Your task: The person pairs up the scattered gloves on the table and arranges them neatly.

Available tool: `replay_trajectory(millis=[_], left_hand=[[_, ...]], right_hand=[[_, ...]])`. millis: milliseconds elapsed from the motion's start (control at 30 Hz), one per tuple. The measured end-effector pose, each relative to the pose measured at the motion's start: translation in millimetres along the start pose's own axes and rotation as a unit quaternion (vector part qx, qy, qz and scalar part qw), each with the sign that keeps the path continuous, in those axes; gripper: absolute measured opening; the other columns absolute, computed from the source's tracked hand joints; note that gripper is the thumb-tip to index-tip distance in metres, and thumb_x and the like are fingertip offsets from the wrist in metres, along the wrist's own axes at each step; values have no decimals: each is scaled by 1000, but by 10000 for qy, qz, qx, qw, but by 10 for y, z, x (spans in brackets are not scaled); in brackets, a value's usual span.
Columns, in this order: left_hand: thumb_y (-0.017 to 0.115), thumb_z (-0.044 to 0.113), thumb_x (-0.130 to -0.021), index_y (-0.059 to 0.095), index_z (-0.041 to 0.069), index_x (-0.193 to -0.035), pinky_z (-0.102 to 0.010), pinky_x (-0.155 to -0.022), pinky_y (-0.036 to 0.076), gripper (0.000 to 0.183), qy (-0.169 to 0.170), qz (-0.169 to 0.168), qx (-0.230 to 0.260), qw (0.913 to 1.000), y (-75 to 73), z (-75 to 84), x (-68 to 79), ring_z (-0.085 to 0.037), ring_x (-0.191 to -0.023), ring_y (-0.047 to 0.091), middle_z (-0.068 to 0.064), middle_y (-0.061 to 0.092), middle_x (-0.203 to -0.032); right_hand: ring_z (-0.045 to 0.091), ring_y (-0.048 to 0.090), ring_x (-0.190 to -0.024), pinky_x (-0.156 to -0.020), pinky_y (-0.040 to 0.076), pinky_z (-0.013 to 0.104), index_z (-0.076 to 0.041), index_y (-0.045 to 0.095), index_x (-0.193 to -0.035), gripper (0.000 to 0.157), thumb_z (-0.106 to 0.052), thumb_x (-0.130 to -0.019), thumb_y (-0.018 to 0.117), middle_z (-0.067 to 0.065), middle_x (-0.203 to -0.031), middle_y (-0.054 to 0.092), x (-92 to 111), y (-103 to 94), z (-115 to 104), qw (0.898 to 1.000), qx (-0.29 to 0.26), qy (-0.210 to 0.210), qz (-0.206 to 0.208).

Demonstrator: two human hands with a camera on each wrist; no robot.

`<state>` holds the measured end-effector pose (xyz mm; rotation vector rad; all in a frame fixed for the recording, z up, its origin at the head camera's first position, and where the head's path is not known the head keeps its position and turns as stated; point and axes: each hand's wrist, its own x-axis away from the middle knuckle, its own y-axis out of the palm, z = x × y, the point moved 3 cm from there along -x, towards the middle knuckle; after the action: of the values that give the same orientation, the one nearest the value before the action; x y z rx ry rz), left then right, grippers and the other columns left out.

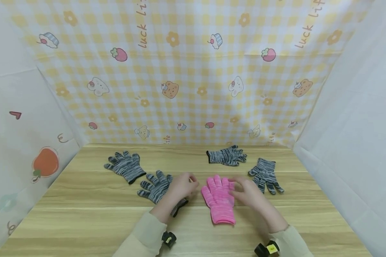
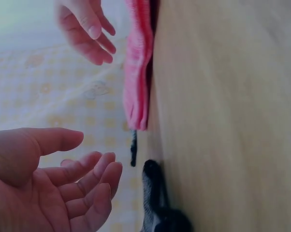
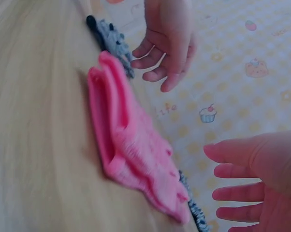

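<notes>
A pink knit glove (image 1: 220, 201) lies flat on the wooden table, its fingers toward the back and its cuff toward me. To its left my left hand (image 1: 182, 186) hovers with loosely bent fingers and holds nothing; it partly covers a grey-black glove (image 1: 157, 187). On the other side my right hand (image 1: 247, 191) is held over the pink glove's right edge, fingers apart and nothing in them. In the right wrist view the pink glove (image 3: 131, 140) shows its open cuff, with the right hand (image 3: 256, 183) away from it.
Another grey-black glove (image 1: 125, 167) lies at the back left. Two more, one at the back (image 1: 226, 156) and one at the right (image 1: 265, 175), lie beyond my right hand. A yellow checked cloth (image 1: 193, 71) hangs behind the wooden table (image 1: 83, 221), and white sheets flank it.
</notes>
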<state>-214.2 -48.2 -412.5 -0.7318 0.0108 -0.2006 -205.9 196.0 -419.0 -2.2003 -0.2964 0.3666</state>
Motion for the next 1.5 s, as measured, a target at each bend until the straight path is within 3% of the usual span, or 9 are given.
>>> replay_trajectory(millis=[200, 500, 667, 767, 867, 1000, 1133, 1333, 1500], left_hand=[[63, 20, -90, 67, 3, -97, -27, -44, 43, 19, 102, 336, -144, 9993, -149, -70, 78, -13, -49, 53, 0, 59, -66], [63, 19, -89, 68, 4, -93, -28, -49, 44, 16, -94, 834, -179, 9963, -380, -246, 201, -13, -56, 52, 0, 61, -71], [62, 21, -90, 69, 2, -97, -28, -46, 42, 21, -383, 1071, -204, 9933, -561, -322, 247, -14, -53, 50, -2, 61, -69], [61, 23, -91, 69, 0, -100, -34, -53, 49, 26, -527, 1129, -228, 9919, -687, -376, 294, -18, -63, 58, -9, 66, -79], [60, 25, -92, 68, -2, -98, -34, -55, 49, 29, -657, 1196, -354, 9900, -802, -423, 336, -19, -66, 58, -9, 67, -84], [58, 25, -92, 67, -5, -96, -30, -48, 45, 31, -907, 1253, -294, 9875, -918, -500, 383, -17, -53, 55, -6, 62, -68], [56, 22, -91, 66, -6, -91, -30, -48, 50, 30, -1077, 1360, -130, 9848, -1006, -589, 432, -21, -51, 62, -8, 64, -64], [55, 27, -93, 57, -1, -62, -27, -39, 45, 42, -1390, 1418, 7, 9801, -1094, -692, 498, -24, -44, 60, -12, 62, -56], [54, 29, -94, 58, -4, -67, -32, -42, 51, 43, -1631, 1260, 228, 9783, -1112, -744, 554, -23, -43, 59, -15, 61, -58]], right_hand=[[35, 53, -116, -96, 42, 55, -5, 62, -123, 40, -18, -86, 72, 13, -123, 61, -27, -34, -132, 9994, -251, -35, 226], [29, 59, -106, -90, 49, 49, -3, 62, -122, 37, -17, -89, 69, 10, -116, 64, -108, -27, -354, 9973, -611, 43, 396], [24, 63, -98, -86, 52, 40, -3, 64, -118, 33, -15, -88, 69, 10, -110, 67, -169, 13, -474, 9952, -867, 174, 428], [20, 64, -92, -80, 54, 33, -3, 65, -116, 31, -14, -88, 70, 7, -106, 68, -198, 35, -551, 9929, -1076, 332, 386], [17, 64, -88, -76, 54, 29, -2, 66, -115, 30, -15, -88, 70, 4, -102, 68, -229, 58, -621, 9907, -1256, 391, 338], [16, 64, -86, -75, 54, 29, 0, 66, -114, 30, -13, -88, 69, 4, -99, 69, -270, 96, -720, 9893, -1398, 277, 301], [18, 65, -86, -74, 54, 30, 1, 66, -113, 28, -11, -88, 68, 7, -99, 68, -313, 156, -810, 9862, -1627, 179, 255], [21, 64, -89, -74, 54, 32, 1, 66, -112, 27, -13, -90, 67, 9, -102, 67, -367, 272, -900, 9824, -1857, 159, 89], [23, 63, -90, -77, 54, 34, 2, 66, -112, 27, -15, -90, 67, 9, -101, 67, -396, 386, -938, 9819, -1884, 203, -70]])
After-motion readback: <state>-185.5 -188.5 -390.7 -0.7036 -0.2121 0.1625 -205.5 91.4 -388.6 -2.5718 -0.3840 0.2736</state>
